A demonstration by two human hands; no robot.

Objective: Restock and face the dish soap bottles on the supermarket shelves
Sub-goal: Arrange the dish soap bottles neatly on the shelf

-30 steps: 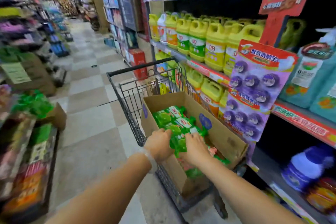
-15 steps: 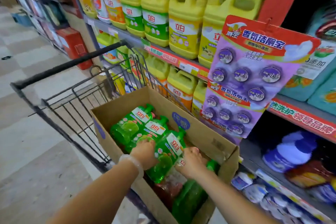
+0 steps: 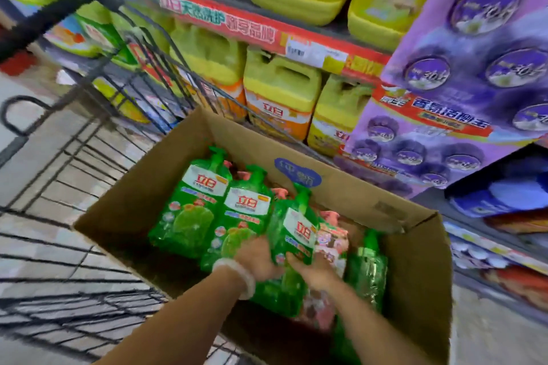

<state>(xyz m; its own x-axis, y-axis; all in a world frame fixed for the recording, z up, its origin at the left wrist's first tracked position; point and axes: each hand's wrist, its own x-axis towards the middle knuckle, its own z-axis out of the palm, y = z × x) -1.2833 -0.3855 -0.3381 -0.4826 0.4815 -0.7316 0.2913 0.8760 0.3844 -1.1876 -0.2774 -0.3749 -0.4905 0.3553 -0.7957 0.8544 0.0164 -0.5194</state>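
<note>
A cardboard box (image 3: 415, 261) sits in a wire shopping cart (image 3: 98, 157) and holds several green dish soap bottles with white labels. Two lie side by side at the box's left (image 3: 192, 210) (image 3: 240, 225). A third green bottle (image 3: 293, 231) is held between both hands: my left hand (image 3: 258, 258) grips its left side and my right hand (image 3: 314, 270) grips its lower right. Pink packs (image 3: 332, 240) and another green bottle (image 3: 367, 270) lie beside it. The view is blurred.
Shelves on the right carry yellow detergent jugs (image 3: 281, 92) behind a red price strip (image 3: 267, 32). A purple hanging card of toilet cleaners (image 3: 462, 83) juts out over the box's far corner. Lower shelves (image 3: 498, 249) hold blue and red packs. Tiled floor shows through the cart at left.
The camera has dropped closer to the box. Both hands stay in the box and have closed in on the third green bottle, which has tipped more upright.
</note>
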